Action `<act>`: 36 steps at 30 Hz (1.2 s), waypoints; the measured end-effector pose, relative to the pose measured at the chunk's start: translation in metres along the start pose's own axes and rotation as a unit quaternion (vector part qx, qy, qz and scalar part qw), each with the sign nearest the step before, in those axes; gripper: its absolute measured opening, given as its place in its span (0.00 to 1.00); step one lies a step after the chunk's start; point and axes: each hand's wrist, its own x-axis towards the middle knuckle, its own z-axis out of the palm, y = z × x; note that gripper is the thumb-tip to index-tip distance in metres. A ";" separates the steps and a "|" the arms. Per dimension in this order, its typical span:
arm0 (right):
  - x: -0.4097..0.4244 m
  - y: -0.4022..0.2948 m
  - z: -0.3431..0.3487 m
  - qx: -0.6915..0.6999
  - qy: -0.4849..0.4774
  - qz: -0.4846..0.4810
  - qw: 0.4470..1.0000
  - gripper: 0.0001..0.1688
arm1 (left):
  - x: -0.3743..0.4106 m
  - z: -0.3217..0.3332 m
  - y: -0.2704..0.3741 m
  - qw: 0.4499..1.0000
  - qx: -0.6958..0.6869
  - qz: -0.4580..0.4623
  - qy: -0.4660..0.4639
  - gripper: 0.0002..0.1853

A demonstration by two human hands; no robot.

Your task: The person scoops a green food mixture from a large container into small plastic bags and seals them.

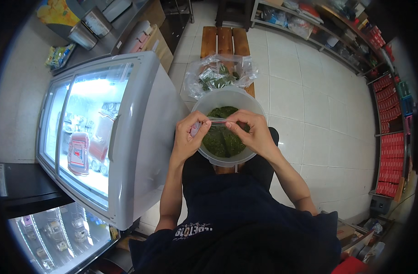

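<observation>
Both hands pinch the top edge of a small clear zip-lock bag [218, 120] that has a pink strip along its mouth. My left hand [191, 132] grips one end, with some crumpled clear plastic against its palm. My right hand [251, 128] holds the other end between thumb and fingers. Below them stands a round translucent plastic tub [229, 94] holding a wet, dark green chopped mass [224, 144]. Beyond the tub a large clear plastic bag [246, 70] lies open, with several small bags of green stuff [217, 77] in it.
The tub and large bag rest on a slatted wooden bench [224, 41]. Close on my left is a lit glass-door display freezer [154, 137]. Metal shelving [315, 39] lines the far right, near stacked red boxes [390, 154]. Pale tiles [315, 120] cover the floor.
</observation>
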 end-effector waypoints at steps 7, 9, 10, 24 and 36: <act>0.001 0.002 0.015 0.018 0.018 -0.031 0.999 0.05 | -0.002 0.005 0.001 0.998 0.049 0.032 -0.024 0.08; 0.002 0.002 0.012 0.000 0.017 -0.016 1.000 0.05 | -0.003 0.002 -0.001 0.999 0.044 0.007 -0.011 0.09; 0.004 0.002 0.011 -0.003 0.016 0.005 1.000 0.05 | -0.005 0.001 -0.002 0.999 0.033 -0.026 -0.006 0.09; 0.063 0.001 0.034 -0.170 0.109 -0.106 0.974 0.19 | 0.012 -0.003 -0.031 0.859 -0.461 -0.162 0.149 0.20; 0.030 0.007 0.026 0.131 0.126 0.030 0.983 0.07 | -0.007 0.006 0.005 0.889 -0.393 -0.235 0.013 0.16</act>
